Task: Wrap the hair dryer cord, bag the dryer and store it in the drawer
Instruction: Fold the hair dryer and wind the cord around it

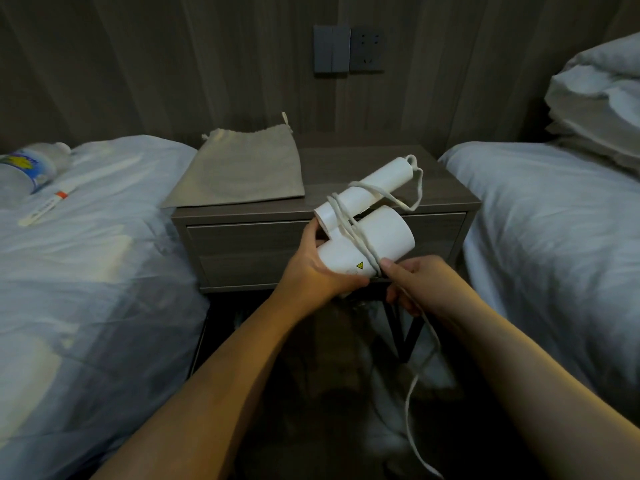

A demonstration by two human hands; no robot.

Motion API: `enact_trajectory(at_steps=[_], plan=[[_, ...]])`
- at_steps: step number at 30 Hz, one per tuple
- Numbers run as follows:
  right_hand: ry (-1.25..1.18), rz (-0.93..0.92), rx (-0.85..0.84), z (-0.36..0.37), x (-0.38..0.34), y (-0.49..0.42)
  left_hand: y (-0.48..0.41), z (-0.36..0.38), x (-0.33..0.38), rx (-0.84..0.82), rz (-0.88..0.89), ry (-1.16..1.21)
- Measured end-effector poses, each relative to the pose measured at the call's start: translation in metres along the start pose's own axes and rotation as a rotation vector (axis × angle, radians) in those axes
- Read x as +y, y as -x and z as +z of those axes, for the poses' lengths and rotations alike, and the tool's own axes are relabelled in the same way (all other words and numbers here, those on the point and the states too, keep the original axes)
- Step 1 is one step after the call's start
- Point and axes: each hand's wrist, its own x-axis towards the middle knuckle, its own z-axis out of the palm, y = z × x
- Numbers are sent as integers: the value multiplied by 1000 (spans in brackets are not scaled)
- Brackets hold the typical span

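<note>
My left hand [318, 271] grips the barrel of a white hair dryer [377, 233], holding it in the air in front of the nightstand. Its folded handle points up and to the right. The white cord [349, 225] runs from the handle's end and crosses the body in a few loops. My right hand [415, 282] pinches the cord just below the barrel; the loose rest hangs down toward the floor. A beige drawstring bag [239, 171] lies flat on the nightstand's top. The drawer [249, 237] below it is closed.
The grey nightstand [446, 188] stands between two white beds [86, 254] [554, 220]. A plastic bottle [27, 171] and a thin white packet [48, 202] lie on the left bed. Pillows [595, 98] are stacked on the right bed. A switch and socket [348, 48] sit on the wall.
</note>
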Motion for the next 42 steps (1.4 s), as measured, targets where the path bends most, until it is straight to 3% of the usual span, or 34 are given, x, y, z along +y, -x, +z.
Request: enact_trajectory(at_steps=[11, 18, 23, 28, 32, 37, 39, 42], plan=[[94, -17, 18, 3, 1, -3, -6, -5, -2, 60, 39, -123], [303, 132, -315, -11, -11, -2, -12, -8, -8, 143, 125, -390], [529, -18, -444, -24, -17, 6, -14, -14, -10, 174, 178, -547], [701, -312, -308, -28, -28, 12, -11, -16, -14, 106, 225, -718], [851, -418, -48, -23, -28, 10, -9, -16, -16, -52, 251, -730], [784, -427, 280, -30, -29, 11, -7, -15, -18, -252, 311, -735], [782, -369, 307, -32, -27, 8, -6, -15, -18, -286, 322, -724], [606, -349, 190, -34, -25, 0, -5, -17, -16, -322, 333, -719]])
